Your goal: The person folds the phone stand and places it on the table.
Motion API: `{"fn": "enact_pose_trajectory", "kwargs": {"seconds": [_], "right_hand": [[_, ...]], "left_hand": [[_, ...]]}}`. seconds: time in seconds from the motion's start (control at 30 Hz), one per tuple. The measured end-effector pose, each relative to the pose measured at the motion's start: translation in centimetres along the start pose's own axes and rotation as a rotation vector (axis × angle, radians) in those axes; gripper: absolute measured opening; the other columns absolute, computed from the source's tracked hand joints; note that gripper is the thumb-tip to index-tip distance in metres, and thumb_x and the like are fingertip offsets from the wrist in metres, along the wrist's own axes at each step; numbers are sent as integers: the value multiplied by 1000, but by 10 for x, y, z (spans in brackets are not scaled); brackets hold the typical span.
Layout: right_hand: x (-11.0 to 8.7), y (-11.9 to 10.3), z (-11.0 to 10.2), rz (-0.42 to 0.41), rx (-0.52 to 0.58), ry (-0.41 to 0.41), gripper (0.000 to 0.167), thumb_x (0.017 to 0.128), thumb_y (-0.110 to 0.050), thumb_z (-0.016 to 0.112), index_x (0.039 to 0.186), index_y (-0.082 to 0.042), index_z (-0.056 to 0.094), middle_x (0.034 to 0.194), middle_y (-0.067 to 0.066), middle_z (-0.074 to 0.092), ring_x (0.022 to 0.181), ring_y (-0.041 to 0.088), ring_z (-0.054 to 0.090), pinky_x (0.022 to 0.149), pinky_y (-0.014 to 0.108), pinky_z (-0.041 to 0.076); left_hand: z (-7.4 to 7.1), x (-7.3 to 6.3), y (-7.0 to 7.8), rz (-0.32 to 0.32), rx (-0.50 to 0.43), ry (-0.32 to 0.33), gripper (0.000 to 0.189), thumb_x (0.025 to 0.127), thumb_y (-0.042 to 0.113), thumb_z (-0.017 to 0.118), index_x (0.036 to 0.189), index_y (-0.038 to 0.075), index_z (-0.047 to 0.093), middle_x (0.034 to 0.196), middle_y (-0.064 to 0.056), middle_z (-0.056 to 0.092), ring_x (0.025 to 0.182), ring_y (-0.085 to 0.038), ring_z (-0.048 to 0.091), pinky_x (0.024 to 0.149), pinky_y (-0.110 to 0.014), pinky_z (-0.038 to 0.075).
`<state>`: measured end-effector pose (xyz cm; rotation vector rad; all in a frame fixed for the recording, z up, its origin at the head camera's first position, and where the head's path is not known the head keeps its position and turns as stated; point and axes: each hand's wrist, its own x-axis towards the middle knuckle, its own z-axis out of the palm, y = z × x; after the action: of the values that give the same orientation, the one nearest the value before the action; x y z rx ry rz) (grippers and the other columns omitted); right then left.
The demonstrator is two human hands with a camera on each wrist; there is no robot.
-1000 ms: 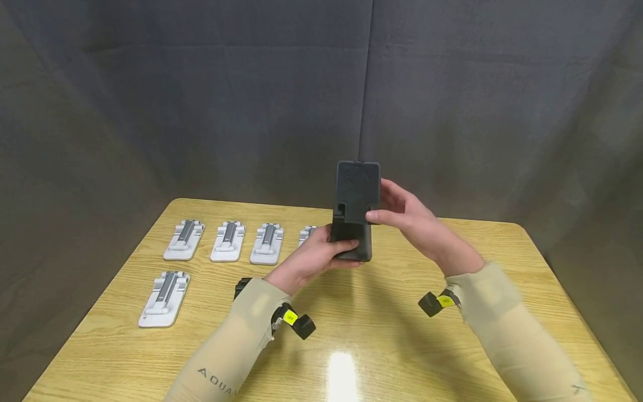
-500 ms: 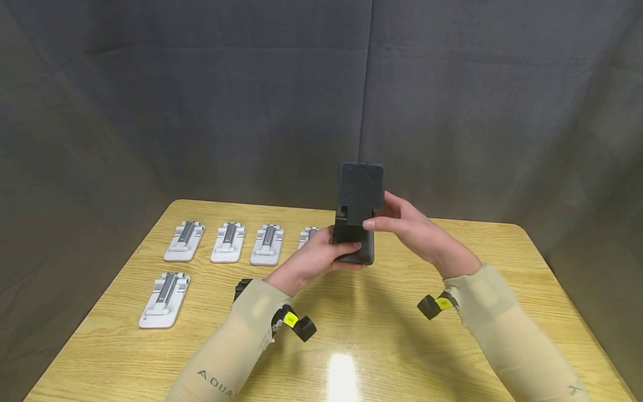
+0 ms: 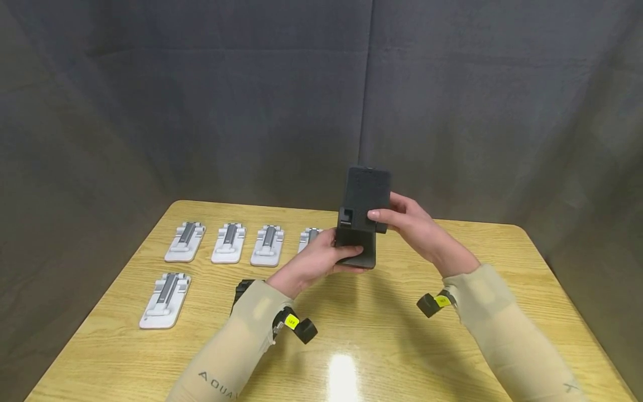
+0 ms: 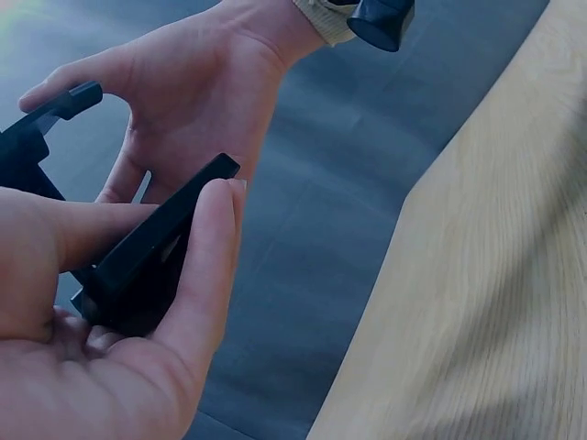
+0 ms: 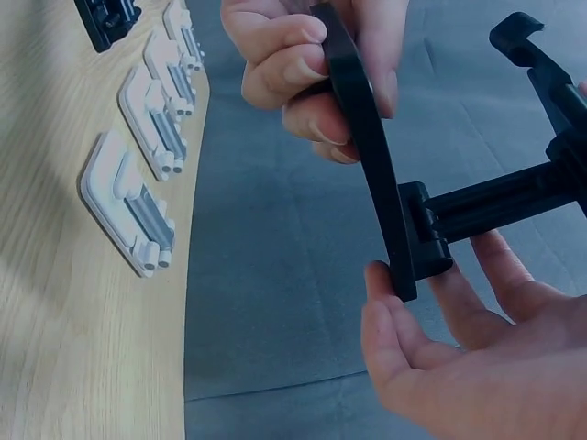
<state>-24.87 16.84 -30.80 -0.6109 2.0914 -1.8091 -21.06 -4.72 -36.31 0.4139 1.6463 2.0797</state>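
Observation:
A black phone stand [image 3: 369, 192], unfolded, is held up over the table between both hands. My left hand [image 3: 316, 254] grips its base plate [image 5: 371, 156], thumb on one face and fingers on the other. My right hand [image 3: 414, 229] pinches the upper plate at its lower right, thumb in front and fingers behind. In the right wrist view, the post [image 5: 500, 197] joins the base plate to the upper part, which carries a hooked lip [image 5: 518, 37]. Fingertips of my right hand lie at the hinge end of the base plate. The left wrist view shows the base plate edge-on [image 4: 160, 229].
Several white folded phone stands [image 3: 228, 243] lie on the wooden table [image 3: 402, 346] at the left, most in a back row. Another black folded stand [image 5: 108, 18] lies partly hidden behind my left sleeve [image 3: 241, 335]. A dark grey curtain [image 3: 226, 111] surrounds the table.
The stand has shifted slightly right and down, its upper plate tilting a little to the right. My right thumb dropped lower, then moved back up onto the upper plate. My left hand keeps its grip.

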Motion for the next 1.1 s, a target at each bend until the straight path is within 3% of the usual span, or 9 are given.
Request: {"fn": "enact_pose_trajectory", "kwargs": {"seconds": [0.3,0.57,0.67,0.9,1.1], "right_hand": [[0,3,4,31,-130,40,59,94,-25,74,145,-7,50,134,12,60,122,29,56,111,54,37],[0,4,8,-4,-169,37,65,90,-22,80,146,-15,50,132,9,60,119,29,59,104,52,45],[0,5,8,-17,-169,28,63,90,-18,78,145,-11,48,131,12,60,117,30,60,102,50,46],[-1,6,7,61,-187,38,53,89,-18,71,135,2,51,122,18,62,113,32,58,105,52,41],[1,8,7,18,-233,71,48,89,-17,72,130,1,56,119,16,65,107,30,63,98,47,47]], "left_hand": [[0,0,-1,-21,-46,21,45,103,0,56,146,-2,43,132,-22,54,110,-35,66,95,-42,55],[-1,0,1,-23,-91,17,45,104,2,57,146,-3,43,133,-22,54,110,-33,66,98,-44,53],[-1,-1,2,-17,-79,15,44,104,2,56,146,-3,43,133,-22,55,111,-34,66,99,-46,52],[1,1,0,3,-38,-6,44,104,0,55,146,-4,43,134,-23,56,115,-36,64,98,-46,53],[3,1,0,-14,-66,-4,42,104,-1,54,145,-6,44,135,-24,56,112,-33,65,95,-40,55]]}}
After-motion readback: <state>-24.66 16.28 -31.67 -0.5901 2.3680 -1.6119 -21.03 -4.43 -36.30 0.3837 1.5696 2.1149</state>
